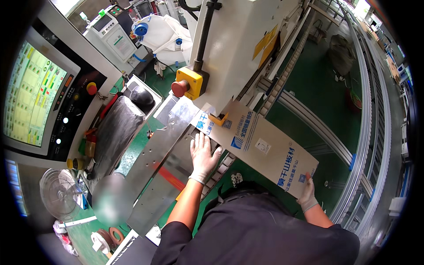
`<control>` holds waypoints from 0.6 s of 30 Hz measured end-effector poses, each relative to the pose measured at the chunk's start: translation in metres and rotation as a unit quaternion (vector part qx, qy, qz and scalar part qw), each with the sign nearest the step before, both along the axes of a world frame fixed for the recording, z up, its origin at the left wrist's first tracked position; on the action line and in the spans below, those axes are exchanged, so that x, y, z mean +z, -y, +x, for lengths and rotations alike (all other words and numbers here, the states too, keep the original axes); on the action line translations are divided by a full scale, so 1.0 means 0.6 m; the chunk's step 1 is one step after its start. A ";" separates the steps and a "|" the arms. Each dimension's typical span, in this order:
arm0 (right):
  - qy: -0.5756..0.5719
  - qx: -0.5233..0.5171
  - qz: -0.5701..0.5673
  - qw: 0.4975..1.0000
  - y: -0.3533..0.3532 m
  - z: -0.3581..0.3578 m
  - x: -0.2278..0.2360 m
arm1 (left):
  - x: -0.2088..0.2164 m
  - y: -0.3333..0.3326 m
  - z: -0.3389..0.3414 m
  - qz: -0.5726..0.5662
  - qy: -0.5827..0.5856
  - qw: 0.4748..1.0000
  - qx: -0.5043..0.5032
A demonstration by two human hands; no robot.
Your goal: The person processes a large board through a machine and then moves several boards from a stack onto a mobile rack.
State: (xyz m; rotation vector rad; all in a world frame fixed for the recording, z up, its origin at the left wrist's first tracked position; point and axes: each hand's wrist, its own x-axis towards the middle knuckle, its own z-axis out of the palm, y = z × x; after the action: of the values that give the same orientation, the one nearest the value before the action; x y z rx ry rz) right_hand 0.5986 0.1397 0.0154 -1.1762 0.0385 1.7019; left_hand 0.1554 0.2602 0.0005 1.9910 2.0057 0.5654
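Observation:
A long tan wood panel (256, 143) with blue printing lies slantwise, its left end under the machine's white head (234, 48). My left hand (204, 157), in a thin whitish glove, is open with the fingers stretched forward. Its fingertips are at the panel's near edge, over the steel worktable (170, 152). My right hand (308, 194), gloved too, grips the panel's right end near the close corner, thumb on top and the other fingers hidden beneath. A small orange-yellow guide piece (218, 119) sits at the machine over the panel.
A yellow box with a red emergency button (180, 88) hangs above the steel table. At the left stand a control screen (33, 95) and a fan (59, 193). A roller conveyor (276, 95) runs beyond the panel, and a curved metal rail (369, 110) lies at the right.

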 end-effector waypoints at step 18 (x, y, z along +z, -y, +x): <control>0.001 -0.048 0.151 0.987 -0.229 0.195 -0.062 | 0.043 0.213 0.033 -0.031 -0.067 0.997 0.017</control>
State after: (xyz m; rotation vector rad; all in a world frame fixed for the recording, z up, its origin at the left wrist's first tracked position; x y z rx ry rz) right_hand 0.7158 0.2771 -0.0220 -0.9358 -0.1574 1.5579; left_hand 0.1752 0.1322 0.0261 2.0108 2.1113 0.3800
